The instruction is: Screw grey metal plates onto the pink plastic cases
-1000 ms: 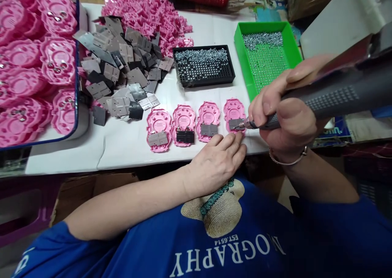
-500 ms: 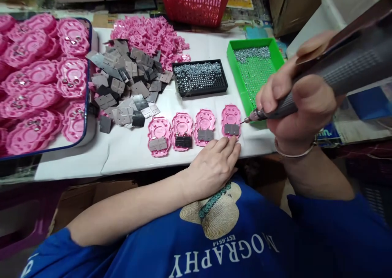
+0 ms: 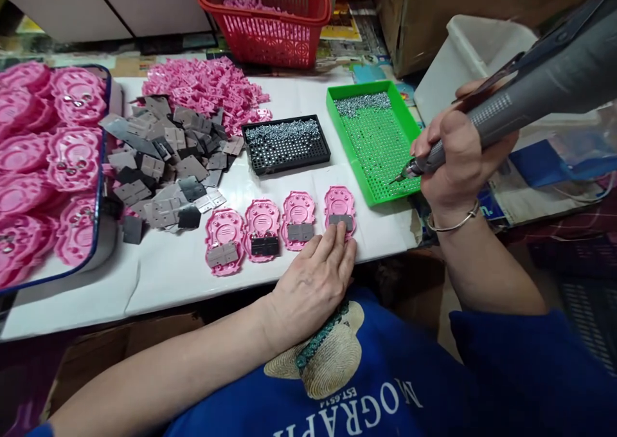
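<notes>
My right hand (image 3: 465, 148) is wrapped round a grey electric screwdriver (image 3: 535, 83). Its bit points down over the near end of a green tray (image 3: 344, 146) of small screws. My left hand (image 3: 321, 267) lies flat at the table's front edge, fingers stretched out. Its fingertips rest on the rightmost pink plastic casing (image 3: 339, 199) and partly cover the grey metal plate (image 3: 341, 221) on it. Three more pink casings (image 3: 297, 205) stand in a row to the left, two with grey plates and one with a black plate (image 3: 265, 246).
A black perforated tray (image 3: 286, 160) of screws lies behind the row. Further left are heaped metal plates (image 3: 168, 141) and small pink parts (image 3: 202, 87). A blue-rimmed tray (image 3: 103, 167) of pink casings stands far left. Behind are a red basket (image 3: 270, 35) and a white bin (image 3: 443, 61).
The screwdriver's bit has moved from beside the rightmost casing to over the green tray. My left fingertips have slid forward onto that casing's plate. The view has shifted.
</notes>
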Tool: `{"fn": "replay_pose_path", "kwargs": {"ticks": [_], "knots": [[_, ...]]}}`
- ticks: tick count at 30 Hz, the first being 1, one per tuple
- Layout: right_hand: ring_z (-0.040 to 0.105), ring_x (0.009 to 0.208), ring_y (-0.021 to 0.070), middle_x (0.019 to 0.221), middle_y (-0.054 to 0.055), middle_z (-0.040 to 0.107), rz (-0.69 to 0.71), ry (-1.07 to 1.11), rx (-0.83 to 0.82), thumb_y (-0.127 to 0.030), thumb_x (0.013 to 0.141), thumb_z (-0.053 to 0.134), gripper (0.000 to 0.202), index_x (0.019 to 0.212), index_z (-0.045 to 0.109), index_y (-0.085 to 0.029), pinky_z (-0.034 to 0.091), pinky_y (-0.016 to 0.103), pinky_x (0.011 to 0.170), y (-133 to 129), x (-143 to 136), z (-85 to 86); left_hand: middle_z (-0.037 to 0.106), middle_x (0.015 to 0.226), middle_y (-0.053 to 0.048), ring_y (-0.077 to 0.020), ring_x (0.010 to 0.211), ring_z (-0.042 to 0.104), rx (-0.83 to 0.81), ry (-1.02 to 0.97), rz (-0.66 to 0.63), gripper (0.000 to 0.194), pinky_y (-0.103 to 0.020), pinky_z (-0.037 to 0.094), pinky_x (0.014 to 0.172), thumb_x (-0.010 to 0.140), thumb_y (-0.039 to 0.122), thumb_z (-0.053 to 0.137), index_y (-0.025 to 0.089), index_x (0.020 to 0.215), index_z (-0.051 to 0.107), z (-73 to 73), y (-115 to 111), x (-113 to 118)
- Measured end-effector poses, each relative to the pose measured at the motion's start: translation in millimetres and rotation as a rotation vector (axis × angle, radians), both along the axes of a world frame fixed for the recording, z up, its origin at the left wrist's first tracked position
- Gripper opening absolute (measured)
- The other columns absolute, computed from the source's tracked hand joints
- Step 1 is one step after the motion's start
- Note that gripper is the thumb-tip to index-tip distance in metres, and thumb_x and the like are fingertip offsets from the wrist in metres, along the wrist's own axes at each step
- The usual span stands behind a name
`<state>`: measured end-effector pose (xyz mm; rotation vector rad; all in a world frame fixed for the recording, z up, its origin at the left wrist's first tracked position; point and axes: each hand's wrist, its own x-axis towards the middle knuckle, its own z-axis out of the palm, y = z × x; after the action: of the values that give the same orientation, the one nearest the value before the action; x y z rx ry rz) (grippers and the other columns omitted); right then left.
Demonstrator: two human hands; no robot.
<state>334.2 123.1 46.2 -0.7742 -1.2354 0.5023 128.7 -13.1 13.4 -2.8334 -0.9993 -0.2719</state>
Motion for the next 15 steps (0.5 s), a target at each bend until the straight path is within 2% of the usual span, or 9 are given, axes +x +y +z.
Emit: {"fn": "replay_pose_path", "kwargs": {"ticks": [2,6,12,15], "knots": [[0.042,0.043,0.0068,0.065,-0.004,0.049,0.008,0.021,-0.004,-0.045,0.073,0.076,0.033,0.094,0.062,-0.025,0.035,0.026,0.041,2.1,0.3,-2.5,0.055,0.139,-0.027,-0.0359,0.129,0.056,-0.002,0.012,0.002,0.044,-0.041,0.049,0.099,0.097,0.026,0.053,0.001,0.133,0.056,0.4,0.0,0.1],[0.042,0.044,0.0085,0.064,-0.005,0.047,-0.031,-0.008,-0.055,-0.047,0.074,0.075,0.031,0.095,0.061,-0.03,0.037,0.027,0.042,3.7,0.1,-4.7,0.054,0.141,-0.027,-0.0354,0.131,0.054,0.001,0.02,0.003,0.044,-0.042,0.048,0.101,0.097,0.027,0.053,0.002,0.133,0.056,0.2,-0.4,-0.9],[0.04,0.042,0.0076,0.058,-0.006,0.042,0.01,0.035,0.017,-0.046,0.075,0.076,0.029,0.092,0.062,-0.027,0.035,0.025,0.04,6.1,-0.2,-8.7,0.053,0.142,-0.028,-0.0364,0.132,0.053,-0.005,0.032,-0.003,0.047,-0.042,0.047,0.101,0.096,0.028,0.056,0.001,0.134,0.055,-0.2,-0.8,-1.1],[0.041,0.042,0.0072,0.062,-0.006,0.047,0.026,0.032,0.017,-0.045,0.075,0.076,0.03,0.094,0.062,-0.026,0.035,0.025,0.041,6.4,0.5,-10.5,0.053,0.142,-0.028,-0.0364,0.131,0.053,0.0,0.038,-0.005,0.047,-0.042,0.048,0.1,0.096,0.028,0.055,0.002,0.135,0.055,0.0,-0.4,-0.8]]}}
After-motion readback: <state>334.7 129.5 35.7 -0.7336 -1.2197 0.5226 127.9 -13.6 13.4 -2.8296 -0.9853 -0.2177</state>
